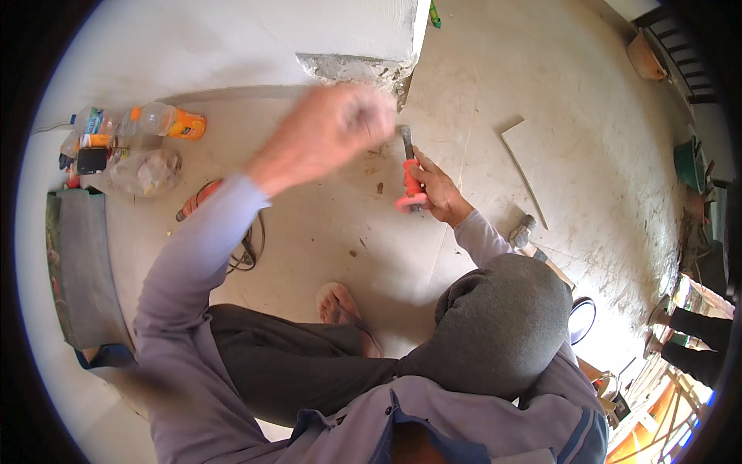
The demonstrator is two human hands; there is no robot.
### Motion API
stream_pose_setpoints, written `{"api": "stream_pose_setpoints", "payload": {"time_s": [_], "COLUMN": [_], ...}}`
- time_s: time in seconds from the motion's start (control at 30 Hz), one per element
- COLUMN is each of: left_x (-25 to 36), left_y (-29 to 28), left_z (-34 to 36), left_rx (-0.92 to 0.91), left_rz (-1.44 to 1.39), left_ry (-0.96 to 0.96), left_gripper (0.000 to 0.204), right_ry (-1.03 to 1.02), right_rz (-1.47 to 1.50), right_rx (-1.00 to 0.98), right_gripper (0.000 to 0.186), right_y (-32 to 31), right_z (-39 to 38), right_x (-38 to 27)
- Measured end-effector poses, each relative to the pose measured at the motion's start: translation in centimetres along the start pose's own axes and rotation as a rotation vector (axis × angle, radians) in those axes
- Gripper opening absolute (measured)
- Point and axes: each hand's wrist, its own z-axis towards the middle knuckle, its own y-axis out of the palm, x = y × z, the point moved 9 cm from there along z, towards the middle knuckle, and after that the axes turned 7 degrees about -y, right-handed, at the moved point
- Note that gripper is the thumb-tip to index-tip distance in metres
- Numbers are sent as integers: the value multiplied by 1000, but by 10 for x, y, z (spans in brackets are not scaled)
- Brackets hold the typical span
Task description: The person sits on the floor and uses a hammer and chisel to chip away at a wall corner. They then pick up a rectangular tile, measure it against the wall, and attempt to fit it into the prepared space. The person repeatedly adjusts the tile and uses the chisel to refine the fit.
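My right hand [442, 188] is closed around the red grip of a cold chisel [410, 172] with a round hand guard. The chisel's bare metal end points away from me, toward the base of a white wall. At that wall's corner is a patch of broken plaster [352, 68] with rough edges. My left hand [332, 127] is raised in front of the patch, left of the chisel and apart from it. Motion smears its fingers, so whether it holds anything does not show. A hammer [526, 227] lies beside my right knee, partly hidden.
A red power tool [199, 198] with a black cable lies at left. Bottles [158, 120], a plastic bag [148, 172] and a phone [92, 160] stand by the wall. A thin angled strip [524, 174] lies at right. Another person's legs [699, 336] show at the right edge.
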Motion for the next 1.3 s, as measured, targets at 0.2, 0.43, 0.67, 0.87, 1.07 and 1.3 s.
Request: {"api": "stream_pose_setpoints", "payload": {"time_s": [0.2,0.43,0.67,0.87,1.07,1.3], "left_x": [31,-56,-82,-75,-81,-88], "left_y": [-191,-218,-186,-194,-200,-205], "left_z": [2,44,58,43,36,25], "left_rx": [1036,916,915,929,953,970], "left_rz": [653,998,895,875,857,829], "left_ry": [402,128,113,72,43,40], "left_gripper": [31,31,31,32,32,32], "right_ry": [8,8,22,37,107,96], "right_rz": [-155,-81,1,-17,-205,-196], "right_rx": [-35,-108,-173,-30,-41,-59], "right_gripper": [56,54,51,53,61,54], "right_y": [-18,6,-8,8,-1,13], "right_z": [33,34,42,52,10,45], "right_x": [-19,-11,-42,-68,-24,-68]}}
